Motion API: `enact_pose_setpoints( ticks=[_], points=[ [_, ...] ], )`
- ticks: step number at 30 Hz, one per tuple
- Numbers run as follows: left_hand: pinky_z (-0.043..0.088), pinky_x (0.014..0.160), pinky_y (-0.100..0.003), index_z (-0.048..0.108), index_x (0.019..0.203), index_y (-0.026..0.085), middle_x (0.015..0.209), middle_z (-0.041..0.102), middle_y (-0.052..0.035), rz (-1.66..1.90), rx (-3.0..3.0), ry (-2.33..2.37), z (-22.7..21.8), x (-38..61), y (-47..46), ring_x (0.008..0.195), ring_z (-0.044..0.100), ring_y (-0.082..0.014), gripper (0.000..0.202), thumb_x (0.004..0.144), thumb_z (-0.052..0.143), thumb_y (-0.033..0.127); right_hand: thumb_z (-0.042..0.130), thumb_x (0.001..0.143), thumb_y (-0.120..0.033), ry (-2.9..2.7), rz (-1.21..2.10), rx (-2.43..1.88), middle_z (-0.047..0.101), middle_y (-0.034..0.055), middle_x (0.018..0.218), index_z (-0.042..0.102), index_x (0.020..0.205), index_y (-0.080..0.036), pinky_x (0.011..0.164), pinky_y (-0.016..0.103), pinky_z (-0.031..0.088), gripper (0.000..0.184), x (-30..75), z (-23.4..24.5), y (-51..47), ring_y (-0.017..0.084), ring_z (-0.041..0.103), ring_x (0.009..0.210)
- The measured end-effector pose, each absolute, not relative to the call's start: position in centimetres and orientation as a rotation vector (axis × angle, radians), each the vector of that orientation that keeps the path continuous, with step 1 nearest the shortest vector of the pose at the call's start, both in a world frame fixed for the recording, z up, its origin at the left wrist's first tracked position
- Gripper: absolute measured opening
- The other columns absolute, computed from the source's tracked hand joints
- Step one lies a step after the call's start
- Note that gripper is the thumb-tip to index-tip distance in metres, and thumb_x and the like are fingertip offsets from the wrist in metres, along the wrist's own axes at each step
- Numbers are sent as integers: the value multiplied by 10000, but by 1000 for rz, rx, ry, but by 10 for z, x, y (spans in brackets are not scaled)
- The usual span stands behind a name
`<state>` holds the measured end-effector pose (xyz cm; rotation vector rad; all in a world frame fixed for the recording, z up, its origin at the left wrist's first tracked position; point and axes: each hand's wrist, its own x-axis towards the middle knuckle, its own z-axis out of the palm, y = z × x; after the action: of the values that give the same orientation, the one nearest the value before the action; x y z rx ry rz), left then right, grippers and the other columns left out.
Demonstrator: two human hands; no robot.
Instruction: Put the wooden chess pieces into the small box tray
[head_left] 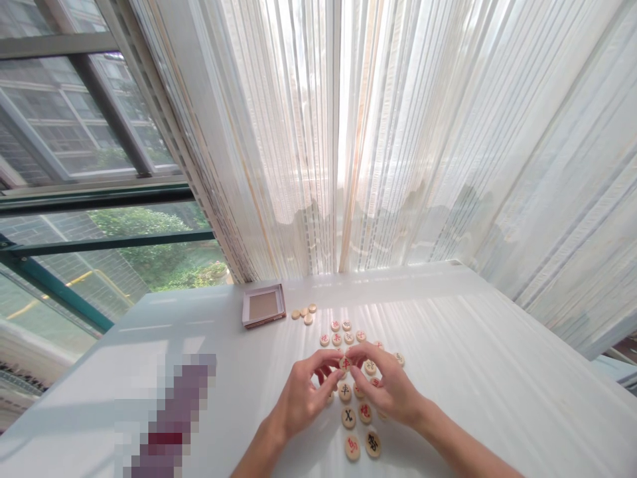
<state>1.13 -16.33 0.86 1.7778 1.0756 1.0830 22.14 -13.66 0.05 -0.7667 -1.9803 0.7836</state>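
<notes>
White and sunlit, the worktop spreads wide on both sides of the hands, its right edge slanting, its far edge near a sheer striped white curtain. Both grips — thumb and forefinger of the left hand and of the right hand — pinch one round pale disc with a red character between them, at the middle of a cluster of wood-coloured discs marked in red or black. Hands hide part of this cluster, so its total cannot be counted; two discs lie nearest, one red-marked, one black-marked. Four plain-faced pale discs lie just beside one shallow open box. Greenery shows through the window at left.
</notes>
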Motion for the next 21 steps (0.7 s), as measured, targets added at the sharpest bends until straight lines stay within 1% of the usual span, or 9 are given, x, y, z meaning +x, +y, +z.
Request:
enact_pose_setpoints(
  ticks=[5,9,12,15,18,21],
  points=[
    [533,694,-273,667,1196,214,931,773,-56,1104,1765,1075,7,12,-164,740,674,-171,239,971,638,288,603,945,-157,-1999,777,-756,709,28,995,622,1143,-243,826,315,568,217,221,0,-135,184,681,878],
    [519,672,-271,645,1168,211,929,758,-59,1103,1769,1071,6,13,-164,725,653,-167,208,980,614,295,609,962,-182,-2011,776,-756,708,24,975,623,1133,-249,808,316,565,184,220,-1,-135,182,675,865],
    [505,662,-269,630,1091,201,856,740,-46,1113,1756,1109,3,13,-164,690,627,-159,164,981,613,321,617,970,-201,-2036,776,-743,701,20,944,631,1108,-252,790,318,559,148,218,-3,-137,183,671,849],
    [486,638,-264,610,1003,190,776,703,-28,1132,1747,1146,1,13,-164,650,592,-149,165,964,639,347,620,964,-194,-2057,774,-731,699,18,916,638,1074,-249,772,322,553,125,217,-5,-140,186,666,830],
    [475,627,-262,606,969,184,766,695,-29,1137,1738,1143,1,14,-164,645,584,-146,176,970,630,359,615,949,-176,-2069,758,-733,697,20,908,638,1054,-243,762,324,549,127,216,-6,-140,188,660,826],
    [485,647,-271,619,968,180,786,699,-37,1147,1731,1129,3,15,-165,675,605,-156,172,989,597,349,607,946,-176,-2071,749,-741,697,23,920,636,1085,-243,776,334,553,156,216,-5,-141,192,659,837]
  ],
)
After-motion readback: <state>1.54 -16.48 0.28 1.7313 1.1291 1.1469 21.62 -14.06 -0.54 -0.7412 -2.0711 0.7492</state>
